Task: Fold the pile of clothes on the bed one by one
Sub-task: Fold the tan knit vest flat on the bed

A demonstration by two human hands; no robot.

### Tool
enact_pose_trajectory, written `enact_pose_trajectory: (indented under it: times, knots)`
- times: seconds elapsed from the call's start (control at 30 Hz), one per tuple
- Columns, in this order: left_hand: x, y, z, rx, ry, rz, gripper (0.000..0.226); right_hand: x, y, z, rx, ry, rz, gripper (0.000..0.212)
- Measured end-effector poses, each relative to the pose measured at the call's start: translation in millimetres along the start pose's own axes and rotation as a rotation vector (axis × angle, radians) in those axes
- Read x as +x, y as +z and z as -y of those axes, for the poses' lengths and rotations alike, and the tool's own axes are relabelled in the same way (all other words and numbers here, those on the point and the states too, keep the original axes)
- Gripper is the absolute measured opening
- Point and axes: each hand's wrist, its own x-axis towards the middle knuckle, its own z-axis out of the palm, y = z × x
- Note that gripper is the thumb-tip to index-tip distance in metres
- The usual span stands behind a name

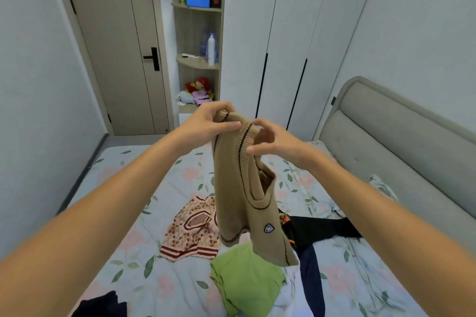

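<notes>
While both arms reach forward over the bed (144, 288), spread wide with a floral sheet, pale blue with pink blooms and green leaves. Backed on the right by a padded grey headboard (391, 136); faced at the far end by a closed door (121, 41), open corner shelves (198, 64) and white wardrobe doors (291, 33). Held up above the mattress, hanging clear of it, a tan knitted vest (242, 195) with dark trim lines and a small badge near its lower edge. Scattered beneath it, the rest of the pile: a black garment (319, 230) to the right, a green garment (244, 283) directly below, a pink patterned knit (190, 231) to the left, a dark item (103, 306) at the near edge. Gripping the vest's top ribbed edge, the left hand (208, 123), fingers curled over and thumb pressed across the cloth. Just beside, the right hand (273, 141), fingers bent and thumb out at the vest's neckline; cannot tell whether pinching the knit or only touching it.
</notes>
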Motion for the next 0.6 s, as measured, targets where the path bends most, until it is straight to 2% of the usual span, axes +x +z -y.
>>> enact_pose_trajectory:
  times: [0.03, 0.1, 0.17, 0.27, 0.33, 0.4, 0.5, 0.6]
  knots:
    - [0.0, -2.2, -5.6, -0.002, 0.018, -0.009, 0.019, -2.7, 0.3, -9.6, -0.034, 0.042, 0.098, 0.066]
    - [0.0, -10.1, -19.1, 0.019, 0.044, -0.036, 0.02, -5.5, 3.9, -26.2, -0.109, 0.13, 0.222, 0.058]
    - [0.0, -21.8, -31.0, 0.048, 0.069, -0.081, 0.019, -5.7, 7.2, -39.7, -0.222, 0.186, 0.233, 0.046]
    - [-0.8, -46.8, -41.6, 0.067, 0.096, -0.19, 0.015, 1.0, 5.0, -55.9, -0.275, 0.168, 0.187, 0.042]
    - [-2.1, -64.9, -42.7, 0.077, 0.101, -0.273, 0.01, 2.5, -3.3, -53.5, -0.203, 0.135, 0.119, 0.031]
    - [-3.4, -81.0, -40.4, 0.097, 0.103, -0.361, 0.011, 2.7, -12.8, -43.1, -0.016, 0.116, 0.021, 0.026]
    - [-3.9, -101.8, -33.2, 0.117, 0.096, -0.466, 0.013, 7.5, -27.0, -21.9, 0.26, 0.069, -0.023, 0.034]
    - [-5.9, -117.5, -27.3, 0.14, 0.082, -0.54, 0.011, 13.4, -42.3, 4.2, 0.255, 0.024, 0.068, 0.049]
